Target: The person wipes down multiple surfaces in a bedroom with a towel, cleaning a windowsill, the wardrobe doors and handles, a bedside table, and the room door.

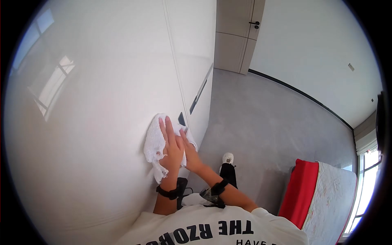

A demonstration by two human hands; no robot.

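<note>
A white cloth [154, 145], ragged or holed along its lower edge, lies against the glossy white cabinet front [110, 134]. My left hand [173, 149] rests flat on the cloth with its fingers stretched upward, pressing it to the panel. Close beside it, my right hand [191, 154] has hold of the cloth's right part; some of its fingers are hidden behind the left hand and the folds. Just above the hands, a dark recessed handle [181, 119] is set in the panel.
A long dark handle strip [199, 96] runs along the neighbouring panel. Beyond it is a beige door [234, 38] with a black lever. Grey floor [253, 118] stretches to the right. A mattress with a red side [300, 188] stands at lower right, near a bright window [369, 179].
</note>
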